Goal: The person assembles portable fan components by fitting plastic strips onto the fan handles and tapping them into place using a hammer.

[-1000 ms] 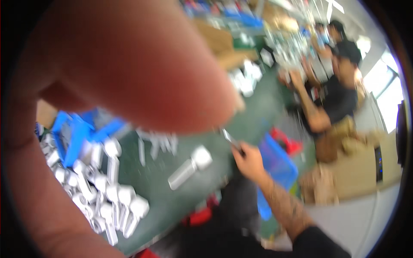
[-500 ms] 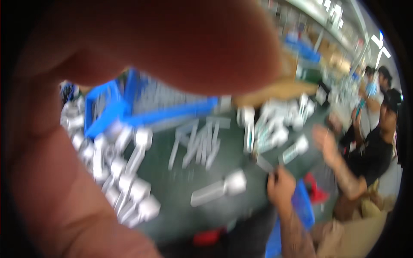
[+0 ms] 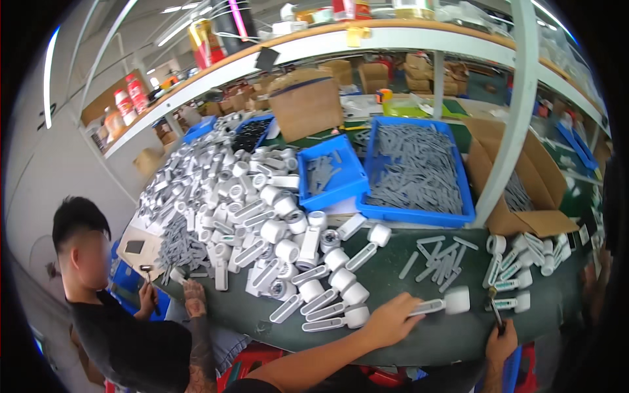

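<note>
My left hand (image 3: 392, 321) reaches across the front of the green table (image 3: 386, 354), its fingers closed on the handle end of a white part with a round head (image 3: 457, 300). That part lies flat, its head turned right. In my right hand (image 3: 502, 342) is a small hammer (image 3: 498, 317) with a dark grip, held upright near the table edge. Its head hovers beside two white parts (image 3: 513, 281) whose handles show green inside. Just behind my left hand lies a loose pile of thin grey strips (image 3: 440, 261).
A large heap of white round-headed parts (image 3: 262, 216) spreads to the left. Blue trays of grey strips (image 3: 416, 213) and an open cardboard box (image 3: 557, 219) stand behind. A shelf post (image 3: 511, 150) rises at right. A co-worker (image 3: 124, 321) at left holds another hammer (image 3: 149, 281).
The large blurred hand close to the camera is gone. My view has swung left. My left hand now grips the white part that lay untouched on the table.
</note>
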{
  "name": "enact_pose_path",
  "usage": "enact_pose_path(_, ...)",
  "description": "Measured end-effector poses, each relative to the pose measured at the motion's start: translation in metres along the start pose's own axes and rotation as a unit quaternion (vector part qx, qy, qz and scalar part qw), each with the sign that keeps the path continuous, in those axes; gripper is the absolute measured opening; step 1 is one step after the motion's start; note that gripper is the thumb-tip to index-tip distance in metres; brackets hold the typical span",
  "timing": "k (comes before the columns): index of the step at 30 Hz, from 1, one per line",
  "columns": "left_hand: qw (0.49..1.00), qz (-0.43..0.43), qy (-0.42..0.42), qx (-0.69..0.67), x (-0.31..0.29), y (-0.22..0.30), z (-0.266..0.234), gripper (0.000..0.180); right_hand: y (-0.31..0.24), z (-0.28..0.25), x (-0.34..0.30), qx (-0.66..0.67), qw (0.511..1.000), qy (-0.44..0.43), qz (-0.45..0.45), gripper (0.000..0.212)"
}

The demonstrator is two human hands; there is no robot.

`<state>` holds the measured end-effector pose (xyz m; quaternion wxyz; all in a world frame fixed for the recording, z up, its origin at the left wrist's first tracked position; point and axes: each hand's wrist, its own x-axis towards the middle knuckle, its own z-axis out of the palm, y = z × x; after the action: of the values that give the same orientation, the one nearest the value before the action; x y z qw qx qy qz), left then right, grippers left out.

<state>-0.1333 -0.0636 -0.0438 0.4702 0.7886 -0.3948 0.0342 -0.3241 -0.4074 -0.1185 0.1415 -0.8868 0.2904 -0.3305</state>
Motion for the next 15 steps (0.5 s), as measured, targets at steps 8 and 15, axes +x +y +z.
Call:
enact_pose_path(8, 0.827, -0.211, 0.480, 0.205, -0.029, -0.100, -0.272, 0.051, 0.042, -0.021, 0.064, 0.053, 0.994, 0.094, 0.001, 0.042)
enact_pose_path(15, 0.788, -0.365, 0.405, 0.286, -0.143, -0.252, -0.443, 0.056, 0.034, 0.015, 0.121, 0.140, 0.986, -0.054, 0.075, 0.041)
